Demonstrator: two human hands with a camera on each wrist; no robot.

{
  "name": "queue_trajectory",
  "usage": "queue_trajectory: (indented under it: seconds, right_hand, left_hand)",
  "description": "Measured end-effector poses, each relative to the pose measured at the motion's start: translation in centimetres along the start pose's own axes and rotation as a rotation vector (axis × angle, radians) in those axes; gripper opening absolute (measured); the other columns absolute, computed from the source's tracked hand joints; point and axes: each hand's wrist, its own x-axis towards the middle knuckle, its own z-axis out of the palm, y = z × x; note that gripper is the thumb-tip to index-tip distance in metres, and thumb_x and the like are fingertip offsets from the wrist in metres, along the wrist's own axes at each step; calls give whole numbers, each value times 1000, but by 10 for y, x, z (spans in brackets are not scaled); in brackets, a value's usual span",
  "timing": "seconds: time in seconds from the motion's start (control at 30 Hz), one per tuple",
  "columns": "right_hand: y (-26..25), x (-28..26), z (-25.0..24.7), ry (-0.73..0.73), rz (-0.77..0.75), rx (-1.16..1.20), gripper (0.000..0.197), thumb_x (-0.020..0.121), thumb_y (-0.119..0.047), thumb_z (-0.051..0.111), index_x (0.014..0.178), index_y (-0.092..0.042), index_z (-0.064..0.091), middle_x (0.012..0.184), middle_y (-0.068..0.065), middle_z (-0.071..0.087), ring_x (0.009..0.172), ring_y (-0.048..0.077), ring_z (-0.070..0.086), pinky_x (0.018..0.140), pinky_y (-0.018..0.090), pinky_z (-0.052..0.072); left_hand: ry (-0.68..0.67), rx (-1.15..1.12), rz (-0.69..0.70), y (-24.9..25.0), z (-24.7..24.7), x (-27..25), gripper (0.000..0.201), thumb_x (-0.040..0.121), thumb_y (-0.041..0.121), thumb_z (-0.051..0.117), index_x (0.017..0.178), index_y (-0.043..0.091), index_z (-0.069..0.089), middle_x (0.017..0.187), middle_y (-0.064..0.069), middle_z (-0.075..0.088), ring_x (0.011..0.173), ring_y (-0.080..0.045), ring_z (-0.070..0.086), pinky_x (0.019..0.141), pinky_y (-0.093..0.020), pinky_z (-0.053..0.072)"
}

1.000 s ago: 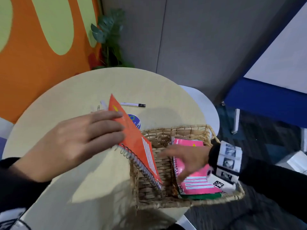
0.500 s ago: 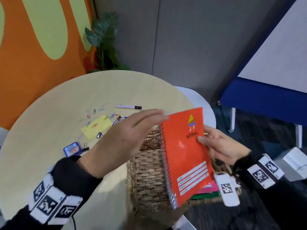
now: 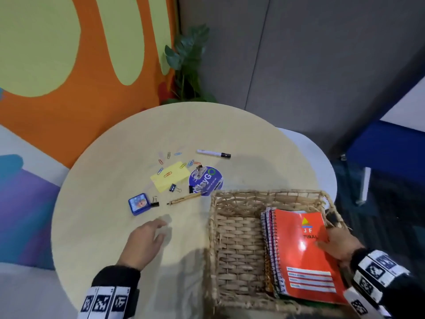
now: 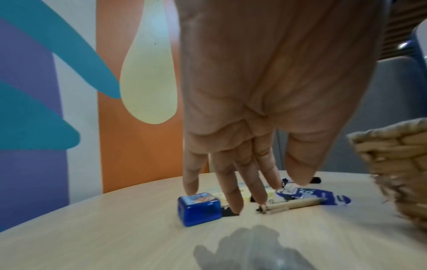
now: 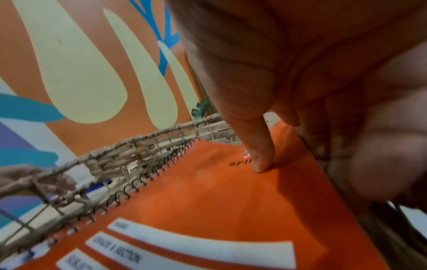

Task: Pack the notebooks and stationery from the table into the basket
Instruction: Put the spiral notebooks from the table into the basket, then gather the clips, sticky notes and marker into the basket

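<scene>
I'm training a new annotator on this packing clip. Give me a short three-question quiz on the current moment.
1. True or false: the orange notebook lies in the basket on a stack of other notebooks.
2. Which hand touches the orange notebook? A) left hand B) right hand C) both
3. Fill in: the left hand hovers open over the ____, near the blue box and the wooden pen.

Key: 1 true; 2 B; 3 table.
</scene>
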Motion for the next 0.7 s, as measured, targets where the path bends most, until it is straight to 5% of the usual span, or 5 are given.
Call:
queue_trajectory:
  seconds: [0.2, 0.33, 0.47, 0.57, 0.7]
  right_hand:
    - [-20, -14, -2, -4, 24, -137, 64, 73, -50, 48, 133, -28, 42, 128, 8, 62, 114, 27, 60, 96, 35, 48]
    - [-75, -43, -37, 190, -55, -234, 33, 84, -46, 54, 105, -21, 58, 111, 5, 69, 97, 23, 65, 81, 33, 51]
    - [-157, -74, -69, 333, -317, -130, 25, 87, -44, 54, 77, -22, 49, 79, 1, 62, 75, 24, 60, 61, 30, 43]
    - [-232, -88, -76, 364, -481, -150, 18, 88, -38, 51, 90, -21, 56, 94, 6, 66, 91, 30, 63, 66, 31, 40]
    - [-326, -80, -52, 270, -628, -306, 23, 90, -19, 45, 108, -13, 58, 113, 11, 63, 105, 33, 60, 81, 37, 48]
  left_hand:
    - [115, -34, -124, -39, -12, 25, 49, 84, 9, 61, 132, 9, 53, 129, -13, 59, 116, -32, 58, 98, -37, 47]
    - [136, 0, -157, -67, -21, 59, 61, 73, 9, 64, 132, 8, 49, 131, -16, 54, 120, -37, 52, 96, -44, 48]
    - [51, 63, -161, -67, -26, 79, 78, 83, 23, 66, 149, 11, 25, 155, -12, 25, 143, -31, 23, 112, -44, 35]
    - [-13, 81, -155, -65, -26, 92, 83, 83, 27, 67, 150, 13, 20, 154, -9, 26, 141, -30, 24, 112, -43, 36]
    - [-53, 62, -173, -67, -25, 99, 67, 81, 23, 65, 141, 17, 35, 137, -11, 46, 125, -30, 44, 101, -40, 45]
